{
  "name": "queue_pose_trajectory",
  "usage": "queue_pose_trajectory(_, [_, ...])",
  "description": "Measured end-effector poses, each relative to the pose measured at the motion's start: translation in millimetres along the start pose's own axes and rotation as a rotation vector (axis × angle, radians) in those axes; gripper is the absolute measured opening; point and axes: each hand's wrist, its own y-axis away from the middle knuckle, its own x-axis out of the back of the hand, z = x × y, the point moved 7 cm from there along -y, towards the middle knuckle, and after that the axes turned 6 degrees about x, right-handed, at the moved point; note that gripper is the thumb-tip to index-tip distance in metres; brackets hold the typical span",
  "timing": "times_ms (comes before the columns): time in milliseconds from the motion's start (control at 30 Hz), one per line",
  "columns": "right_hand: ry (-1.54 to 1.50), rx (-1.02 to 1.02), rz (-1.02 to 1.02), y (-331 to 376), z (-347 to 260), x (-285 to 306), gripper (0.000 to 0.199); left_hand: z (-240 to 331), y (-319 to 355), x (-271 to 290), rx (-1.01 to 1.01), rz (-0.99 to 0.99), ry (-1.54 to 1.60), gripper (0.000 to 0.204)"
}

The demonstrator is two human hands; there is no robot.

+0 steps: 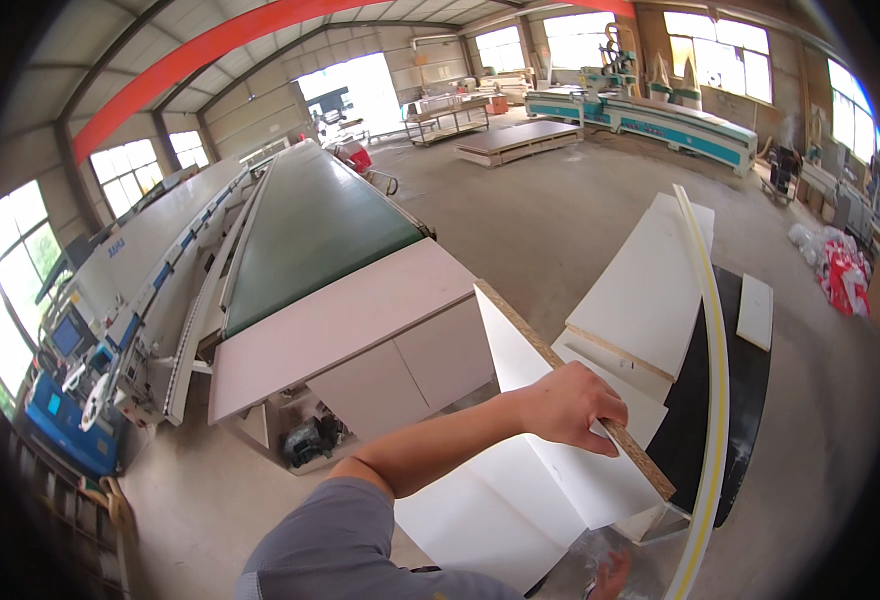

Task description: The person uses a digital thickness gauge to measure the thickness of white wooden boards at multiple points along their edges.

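Observation:
My left hand [572, 405] grips the raw chipboard top edge of a white board [545, 475], which stands tilted on its edge in front of me. The arm reaches out from a grey sleeve at the lower left. Only a small part of my right hand [612, 577] shows at the bottom edge, below the board's lower corner; I cannot tell what it touches. Just beyond the held board lies a stack of white boards [650, 275]. A long pale yellow strip [717, 350] runs along their right side.
A black panel [745, 400] with a small white piece [756, 312] on it lies to the right. On the left stand a pale pink table [340, 320], a green conveyor belt [310, 225] and a long machine [140, 270]. Another machine [660, 115] stands at the back.

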Motion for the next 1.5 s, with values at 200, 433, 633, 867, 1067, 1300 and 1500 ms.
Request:
queue_pose_trajectory(200, [0.053, -0.145, -0.010, -93.4, -137.3, -14.4, 0.078, -1.1, 9.1, 5.1, -0.052, 0.042, 0.032, 0.028])
queue_pose_trajectory(433, [0.312, -0.163, 0.063, -96.9, -110.1, -17.2, 0.047, -18.6, 42.2, 35.0, -0.251, 0.348, 0.043, 0.047])
queue_pose_trajectory(633, [0.609, -0.097, -0.006, -96.2, -140.0, -21.1, 0.044, -203.6, 196.4, 46.9, 0.468, 1.303, 0.290, 0.075])
queue_pose_trajectory(867, [0.549, 0.019, -0.004, -103.8, -172.6, -63.6, 0.042, -411.6, 260.0, -155.6, 0.707, 0.993, 1.078, 0.066])
queue_pose_trajectory(1067, [0.694, 0.129, 0.143, -80.0, -179.6, -37.8, 0.036, -336.0, 214.1, -137.6, 0.782, 1.026, 0.846, 0.048])
queue_pose_trajectory(1300, [0.073, -0.306, 0.372, -65.3, -220.4, -17.4, 0.029, -225.6, 228.2, 36.3, 0.901, 0.778, 0.470, 0.044])
queue_pose_trajectory(1500, [-0.068, -0.321, 0.262, -74.2, -224.6, -10.9, 0.027, -188.3, 355.2, 67.5, 0.949, 0.243, 0.643, 0.055])
